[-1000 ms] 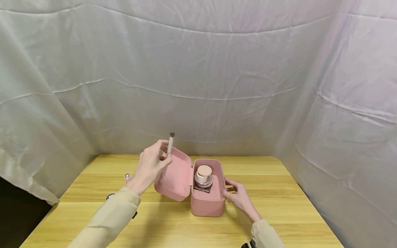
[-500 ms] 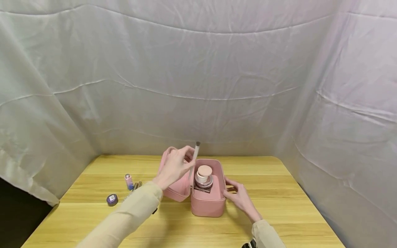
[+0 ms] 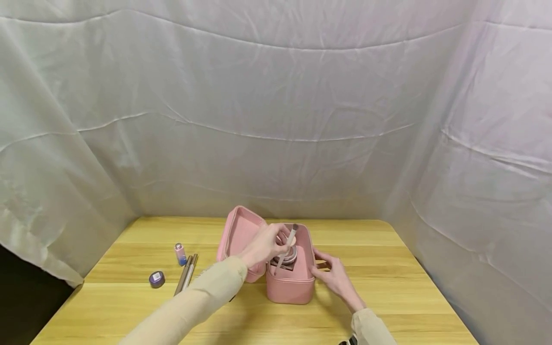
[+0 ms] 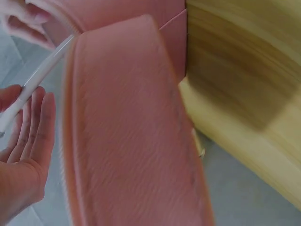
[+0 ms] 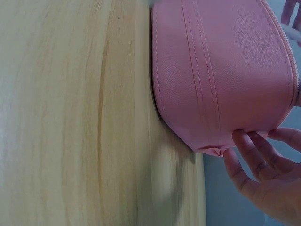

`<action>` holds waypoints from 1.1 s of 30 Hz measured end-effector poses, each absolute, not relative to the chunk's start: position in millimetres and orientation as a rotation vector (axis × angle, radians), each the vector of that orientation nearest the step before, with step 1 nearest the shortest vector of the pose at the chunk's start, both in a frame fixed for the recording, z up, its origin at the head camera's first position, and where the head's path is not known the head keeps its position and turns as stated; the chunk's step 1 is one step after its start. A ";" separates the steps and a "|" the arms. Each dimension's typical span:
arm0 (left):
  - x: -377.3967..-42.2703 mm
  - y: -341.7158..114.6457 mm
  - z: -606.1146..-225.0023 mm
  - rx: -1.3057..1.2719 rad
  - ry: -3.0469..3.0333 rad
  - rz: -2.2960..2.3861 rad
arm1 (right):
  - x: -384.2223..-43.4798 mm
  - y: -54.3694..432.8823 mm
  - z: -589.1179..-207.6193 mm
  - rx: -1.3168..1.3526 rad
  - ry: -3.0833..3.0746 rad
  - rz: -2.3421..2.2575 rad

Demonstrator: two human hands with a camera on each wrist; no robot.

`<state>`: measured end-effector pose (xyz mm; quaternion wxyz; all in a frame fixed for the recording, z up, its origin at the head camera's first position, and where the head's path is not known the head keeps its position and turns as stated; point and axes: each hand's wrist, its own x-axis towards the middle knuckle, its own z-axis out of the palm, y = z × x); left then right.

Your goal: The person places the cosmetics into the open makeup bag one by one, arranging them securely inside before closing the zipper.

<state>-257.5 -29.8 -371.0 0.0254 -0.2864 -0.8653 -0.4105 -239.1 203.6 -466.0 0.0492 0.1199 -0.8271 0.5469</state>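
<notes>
My left hand [image 3: 265,245] pinches a makeup brush [image 3: 285,251] with a pale handle between thumb and fingers. The brush slants over the opening of a pink cosmetic case [image 3: 291,293], dark bristles up and handle end near the front wall. In the left wrist view the brush handle [image 4: 41,73] runs down behind the case edge. Inside the case lie a round compact [image 3: 290,257] and a dark flat item; a round pinkish-topped thing is mostly hidden by my left hand. My right hand [image 3: 335,278] rests on the case's right side, fingers touching its outer wall [image 5: 235,70].
The case's lid [image 3: 241,235] hangs open to the left. Left of it on the wooden table [image 3: 366,239] are a pink-and-blue tube [image 3: 180,254], two slim pens [image 3: 188,273] and a small purple jar [image 3: 157,279]. Grey cloth [image 3: 276,96] hangs behind the table.
My left hand has carried the brush rightward from over the lid and lowered it over the case's opening. The items at left have come into view. My right hand stays put.
</notes>
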 end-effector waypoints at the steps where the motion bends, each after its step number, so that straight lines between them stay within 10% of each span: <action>1: -257.9 -28.6 -373.9 -0.898 -2.684 -1.260 | -239.1 203.6 -466.1 0.364 -2.521 1.667; 33: -253.2 -25.4 -402.6 -0.919 -2.853 -0.742 | -239.6 202.2 -465.9 0.368 -2.539 1.669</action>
